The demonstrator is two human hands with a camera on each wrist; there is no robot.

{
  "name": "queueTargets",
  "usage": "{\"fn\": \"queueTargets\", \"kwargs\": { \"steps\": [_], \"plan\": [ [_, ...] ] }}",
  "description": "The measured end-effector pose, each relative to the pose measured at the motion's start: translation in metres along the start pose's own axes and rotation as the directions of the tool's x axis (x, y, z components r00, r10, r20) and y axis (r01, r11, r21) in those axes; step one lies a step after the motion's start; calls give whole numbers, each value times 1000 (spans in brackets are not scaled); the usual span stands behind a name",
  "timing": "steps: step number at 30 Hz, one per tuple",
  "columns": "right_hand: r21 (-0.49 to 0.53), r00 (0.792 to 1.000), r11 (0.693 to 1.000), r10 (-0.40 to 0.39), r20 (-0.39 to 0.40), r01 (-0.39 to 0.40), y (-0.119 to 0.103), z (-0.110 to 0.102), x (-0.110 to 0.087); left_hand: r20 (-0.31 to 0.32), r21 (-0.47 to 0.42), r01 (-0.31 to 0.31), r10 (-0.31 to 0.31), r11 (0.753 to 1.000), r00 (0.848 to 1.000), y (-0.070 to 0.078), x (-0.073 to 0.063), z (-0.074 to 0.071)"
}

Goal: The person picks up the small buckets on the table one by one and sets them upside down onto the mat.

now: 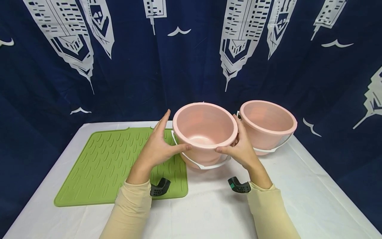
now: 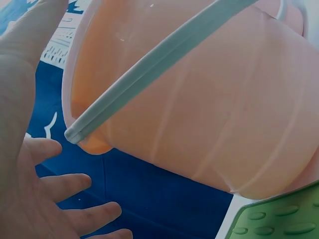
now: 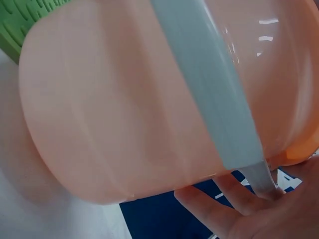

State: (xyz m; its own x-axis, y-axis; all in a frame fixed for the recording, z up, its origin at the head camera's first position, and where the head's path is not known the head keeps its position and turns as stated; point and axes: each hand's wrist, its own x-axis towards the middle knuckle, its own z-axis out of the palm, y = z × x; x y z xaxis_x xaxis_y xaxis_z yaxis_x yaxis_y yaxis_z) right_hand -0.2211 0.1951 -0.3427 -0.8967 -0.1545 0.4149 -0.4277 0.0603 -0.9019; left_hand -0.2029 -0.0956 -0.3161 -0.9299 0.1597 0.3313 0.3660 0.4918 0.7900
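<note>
A pink bucket [image 1: 206, 156] with a white handle [image 1: 206, 167] is between my two hands, at the right edge of the green mat [image 1: 104, 166]. My left hand [image 1: 158, 146] is at its left side with fingers spread and straight. Its thumb reaches the front rim, while the left wrist view shows the other fingers apart from the wall. On the right side, my right hand [image 1: 241, 146] has its thumb at the front rim and its extended fingers along the wall. Whether the bucket's base touches the surface, I cannot tell.
A second pink bucket [image 1: 265, 132] with its own white handle [image 1: 273, 149] stands just behind my right hand. A white cloth [image 1: 209, 212] covers the table. Behind the table hangs a dark blue curtain [image 1: 191, 73] with white building prints.
</note>
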Motion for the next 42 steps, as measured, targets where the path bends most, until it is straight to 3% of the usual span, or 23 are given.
{"fn": "queueTargets", "kwargs": {
  "steps": [12, 24, 34, 42],
  "plan": [
    [64, 997, 997, -40, 69, 36, -1, 0, -2, 17, -94, -32, 34, 995, 999, -3, 1, 0],
    [121, 989, 988, -108, 97, 96, -2, -1, -2, 71, -270, -73, 95, 960, 993, -5, 0, -1],
    [120, 985, 987, -122, 125, 107, -2, -3, -1, 96, -350, -85, 126, 933, 987, -7, 0, 0],
    [182, 983, 979, -121, 138, 95, -1, -3, -2, 92, -372, -113, 158, 922, 983, -7, 0, 1]
  ]
}}
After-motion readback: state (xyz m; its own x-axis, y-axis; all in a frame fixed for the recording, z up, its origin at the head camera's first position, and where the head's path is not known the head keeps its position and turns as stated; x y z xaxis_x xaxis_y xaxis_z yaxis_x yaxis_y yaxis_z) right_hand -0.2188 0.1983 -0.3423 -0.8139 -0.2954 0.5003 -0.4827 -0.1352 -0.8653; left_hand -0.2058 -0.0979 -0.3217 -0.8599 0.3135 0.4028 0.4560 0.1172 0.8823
